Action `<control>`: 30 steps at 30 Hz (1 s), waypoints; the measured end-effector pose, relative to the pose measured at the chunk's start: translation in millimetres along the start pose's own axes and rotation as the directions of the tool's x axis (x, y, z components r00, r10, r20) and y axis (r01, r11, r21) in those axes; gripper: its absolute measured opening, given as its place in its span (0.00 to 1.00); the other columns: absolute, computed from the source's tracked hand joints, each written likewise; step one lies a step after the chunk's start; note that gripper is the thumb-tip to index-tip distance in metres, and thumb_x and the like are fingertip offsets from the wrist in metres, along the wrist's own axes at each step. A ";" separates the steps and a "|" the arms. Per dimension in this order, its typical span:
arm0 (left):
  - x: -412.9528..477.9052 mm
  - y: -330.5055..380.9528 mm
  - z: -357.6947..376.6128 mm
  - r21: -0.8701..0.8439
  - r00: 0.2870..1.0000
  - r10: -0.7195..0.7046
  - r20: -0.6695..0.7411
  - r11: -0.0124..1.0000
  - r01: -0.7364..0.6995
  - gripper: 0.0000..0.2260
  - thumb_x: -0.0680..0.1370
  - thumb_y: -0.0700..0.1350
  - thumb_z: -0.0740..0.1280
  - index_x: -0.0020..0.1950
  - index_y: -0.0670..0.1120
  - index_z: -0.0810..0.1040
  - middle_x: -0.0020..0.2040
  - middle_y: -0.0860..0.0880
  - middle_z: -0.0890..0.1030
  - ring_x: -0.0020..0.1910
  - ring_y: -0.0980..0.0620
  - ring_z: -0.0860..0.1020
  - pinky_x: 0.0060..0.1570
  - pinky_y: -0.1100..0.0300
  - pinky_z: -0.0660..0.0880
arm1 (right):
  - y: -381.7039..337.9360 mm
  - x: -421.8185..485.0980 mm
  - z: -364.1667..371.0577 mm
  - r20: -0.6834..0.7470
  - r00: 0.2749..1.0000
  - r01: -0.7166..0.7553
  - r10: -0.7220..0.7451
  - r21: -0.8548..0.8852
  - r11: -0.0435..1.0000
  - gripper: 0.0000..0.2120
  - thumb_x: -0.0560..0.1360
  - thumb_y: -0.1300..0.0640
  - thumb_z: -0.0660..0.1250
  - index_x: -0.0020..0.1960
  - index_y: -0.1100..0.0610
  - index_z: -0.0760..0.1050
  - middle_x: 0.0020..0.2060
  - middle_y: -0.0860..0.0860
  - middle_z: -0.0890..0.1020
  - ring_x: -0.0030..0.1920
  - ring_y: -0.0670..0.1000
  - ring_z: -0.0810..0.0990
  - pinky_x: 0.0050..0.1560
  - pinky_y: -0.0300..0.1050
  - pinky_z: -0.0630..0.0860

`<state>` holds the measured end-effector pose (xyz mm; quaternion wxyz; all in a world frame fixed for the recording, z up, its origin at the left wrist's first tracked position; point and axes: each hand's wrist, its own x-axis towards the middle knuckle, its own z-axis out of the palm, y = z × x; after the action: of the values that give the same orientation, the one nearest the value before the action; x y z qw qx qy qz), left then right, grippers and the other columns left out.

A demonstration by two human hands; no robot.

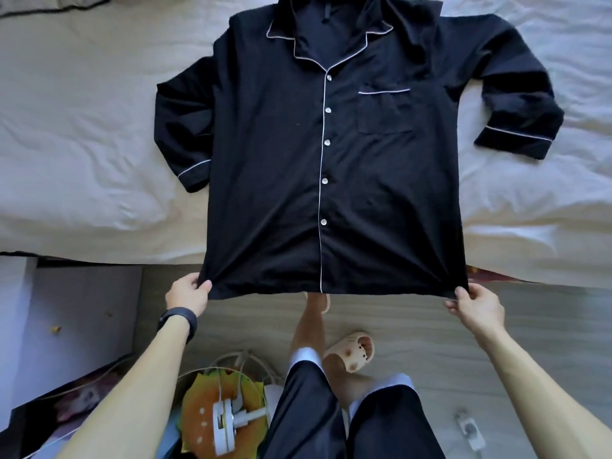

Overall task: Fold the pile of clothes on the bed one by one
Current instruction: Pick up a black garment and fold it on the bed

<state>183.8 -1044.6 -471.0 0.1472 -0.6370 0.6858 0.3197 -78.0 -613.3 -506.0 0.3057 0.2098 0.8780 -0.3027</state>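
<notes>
- A dark button-front pyjama shirt (pixel 281 154) with pale piping lies face up on the bed (pixel 82 127). Its collar points toward the far edge; its hem hangs past the near edge, lifted off the mattress.
- The left hand (pixel 187 298) pinches the left hem corner, and the right hand (pixel 475 308) pinches the right one, pulling the hem taut.
- Both sleeves lie spread on the sheet, the right one bent at the elbow.
- Likely risks: pulling harder could drag the shirt off the near edge; uneven tension could skew the placket and spoil the fold; a slipped corner would let creases return.
- A cluttered floor (pixel 430 326) lies below the hem.
</notes>
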 end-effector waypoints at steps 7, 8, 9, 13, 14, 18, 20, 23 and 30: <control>-4.6 36.3 34.7 0.126 0.997 0.040 -0.064 0.992 -0.031 0.30 0.78 0.55 0.68 0.76 0.46 0.63 0.73 0.39 0.66 0.71 0.36 0.66 0.65 0.44 0.67 | -27.9 -10.7 28.4 -0.162 0.975 0.111 -0.153 -0.240 0.964 0.22 0.80 0.54 0.66 0.69 0.65 0.70 0.66 0.66 0.74 0.67 0.67 0.71 0.69 0.59 0.66; -5.9 47.4 40.4 0.207 0.980 0.166 -0.107 0.968 -0.141 0.31 0.78 0.55 0.68 0.77 0.47 0.63 0.74 0.40 0.64 0.71 0.36 0.66 0.65 0.42 0.68 | -36.4 -13.9 37.0 -0.174 0.954 0.191 -0.245 -0.279 0.941 0.24 0.79 0.54 0.68 0.69 0.65 0.70 0.68 0.66 0.72 0.67 0.67 0.69 0.70 0.60 0.64; -5.5 61.1 46.9 0.272 0.935 0.329 -0.131 0.919 -0.285 0.30 0.77 0.54 0.69 0.77 0.48 0.64 0.75 0.41 0.64 0.71 0.37 0.66 0.66 0.42 0.68 | -47.9 -17.0 47.1 -0.180 0.918 0.287 -0.353 -0.311 0.906 0.24 0.78 0.53 0.69 0.69 0.65 0.71 0.69 0.65 0.71 0.68 0.67 0.68 0.70 0.61 0.64; -1.4 154.4 77.0 0.408 0.629 0.773 -0.083 0.602 -0.687 0.31 0.76 0.59 0.63 0.78 0.51 0.64 0.79 0.45 0.61 0.77 0.43 0.59 0.73 0.40 0.58 | -126.6 -20.6 87.7 -0.171 0.632 0.645 -0.756 -0.424 0.635 0.26 0.78 0.47 0.65 0.70 0.60 0.74 0.74 0.59 0.70 0.74 0.61 0.66 0.70 0.61 0.67; 0.8 182.1 84.2 0.421 0.576 0.816 -0.046 0.539 -0.730 0.32 0.77 0.61 0.60 0.79 0.52 0.62 0.80 0.47 0.59 0.79 0.44 0.56 0.75 0.40 0.55 | -148.9 -18.4 98.2 -0.127 0.565 0.703 -0.815 -0.445 0.556 0.27 0.78 0.45 0.63 0.72 0.58 0.73 0.76 0.58 0.68 0.76 0.60 0.64 0.72 0.61 0.66; 35.4 252.4 109.1 0.519 0.492 0.856 0.162 0.350 -0.780 0.32 0.78 0.68 0.53 0.81 0.63 0.49 0.83 0.54 0.46 0.81 0.46 0.41 0.75 0.34 0.43 | -198.9 28.5 119.1 0.132 0.512 0.718 -0.849 -0.608 0.338 0.30 0.81 0.36 0.52 0.81 0.44 0.58 0.82 0.51 0.54 0.82 0.54 0.49 0.77 0.64 0.49; 63.0 256.6 113.1 0.561 0.568 0.781 0.259 0.357 -0.747 0.33 0.77 0.73 0.48 0.78 0.69 0.40 0.81 0.58 0.36 0.79 0.45 0.33 0.71 0.28 0.38 | -192.5 68.2 108.0 0.183 0.633 0.611 -0.753 -0.715 0.340 0.32 0.80 0.30 0.45 0.82 0.38 0.48 0.83 0.47 0.45 0.82 0.52 0.40 0.77 0.66 0.41; 85.4 251.8 116.5 0.558 0.618 0.715 0.326 0.383 -0.736 0.34 0.73 0.77 0.45 0.75 0.72 0.34 0.78 0.61 0.31 0.77 0.45 0.29 0.67 0.23 0.38 | -179.3 98.6 85.9 0.196 0.758 0.517 -0.623 -0.762 0.390 0.35 0.76 0.25 0.38 0.80 0.35 0.39 0.81 0.44 0.37 0.80 0.50 0.32 0.77 0.64 0.35; 73.0 278.8 105.4 0.549 0.669 0.660 0.341 0.438 -0.712 0.32 0.74 0.75 0.50 0.77 0.67 0.59 0.82 0.54 0.49 0.80 0.42 0.40 0.67 0.23 0.46 | -220.4 75.9 43.5 -0.025 0.805 0.573 -0.593 -0.224 0.788 0.30 0.77 0.38 0.67 0.75 0.50 0.69 0.74 0.48 0.69 0.76 0.47 0.64 0.77 0.46 0.56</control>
<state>-118.3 -1040.0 -524.8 0.2391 -0.1996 0.9427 0.1199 -237.3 -788.7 -494.8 0.1755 -0.0903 0.9396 -0.2796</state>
